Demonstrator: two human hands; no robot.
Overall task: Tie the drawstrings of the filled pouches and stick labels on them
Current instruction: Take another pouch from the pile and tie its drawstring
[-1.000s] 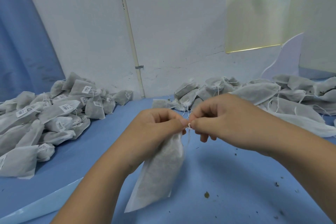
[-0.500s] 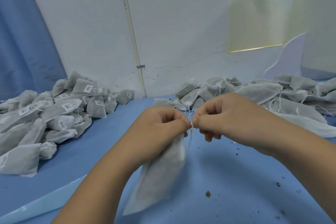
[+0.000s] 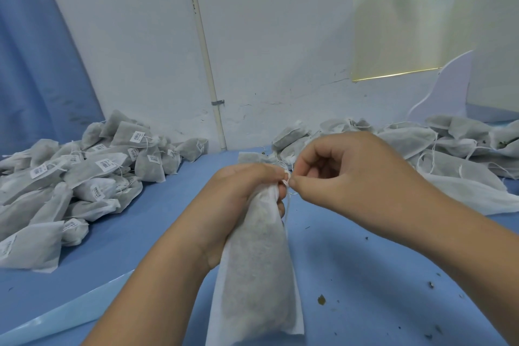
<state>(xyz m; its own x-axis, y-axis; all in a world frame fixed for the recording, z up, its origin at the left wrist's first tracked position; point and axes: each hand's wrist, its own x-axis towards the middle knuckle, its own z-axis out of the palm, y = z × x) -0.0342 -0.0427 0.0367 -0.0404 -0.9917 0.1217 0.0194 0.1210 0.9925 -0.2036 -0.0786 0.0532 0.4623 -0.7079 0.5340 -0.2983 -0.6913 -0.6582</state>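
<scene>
Pouch (image 3: 252, 275) held upright over the worktop (image 3: 365, 261); our left hand (image 3: 238, 194) grips its gathered neck to keep the mouth closed; right hand (image 3: 337, 171) pinches the drawstring (image 3: 286, 181) there, we reckon mid-knot; no label visible.

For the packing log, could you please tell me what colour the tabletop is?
The tabletop is blue, best seen in the head view.

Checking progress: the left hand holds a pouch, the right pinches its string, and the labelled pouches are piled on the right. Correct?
Not quite: the head view shows the labelled pouches piled on the left; the right pile shows no labels. The left hand does hold a pouch and the right hand pinches its string.
</scene>
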